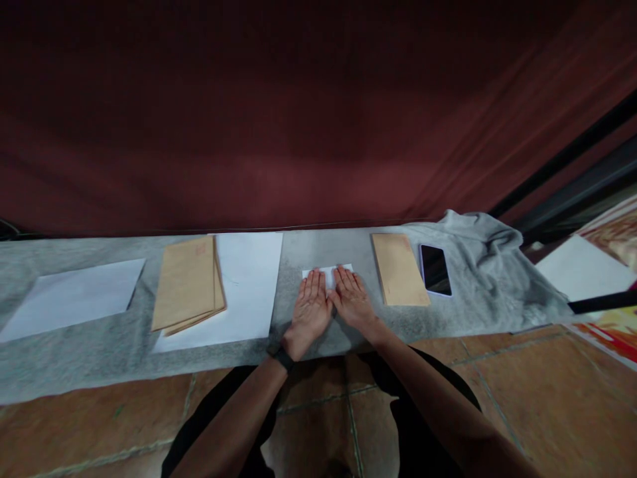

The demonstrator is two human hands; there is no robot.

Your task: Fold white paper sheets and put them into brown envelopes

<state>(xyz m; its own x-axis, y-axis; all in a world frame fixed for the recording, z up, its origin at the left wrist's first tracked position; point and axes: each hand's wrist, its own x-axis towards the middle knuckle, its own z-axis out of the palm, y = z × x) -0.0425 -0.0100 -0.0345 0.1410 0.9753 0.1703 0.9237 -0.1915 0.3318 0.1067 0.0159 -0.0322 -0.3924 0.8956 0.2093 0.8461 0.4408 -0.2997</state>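
Observation:
A small piece of white paper [329,276], which looks folded, lies on the grey cloth in front of me. My left hand [312,304] is spread flat over its left part, fingers pointing away from me. Flat on the right part rests my right hand [352,299], its thumb close to the left thumb. Both palms cover most of the paper, so only its far edge and a bit of the middle show. To the right is a stack of brown envelopes [401,269]; to the left, more brown envelopes [186,282] sit on a large white sheet [251,285].
The grey cloth [318,245] covers a long narrow surface and is bunched up at the right end. A phone [435,270] lies beside the right envelopes. Another white sheet [74,295] is at far left. A dark red curtain [298,133] hangs behind.

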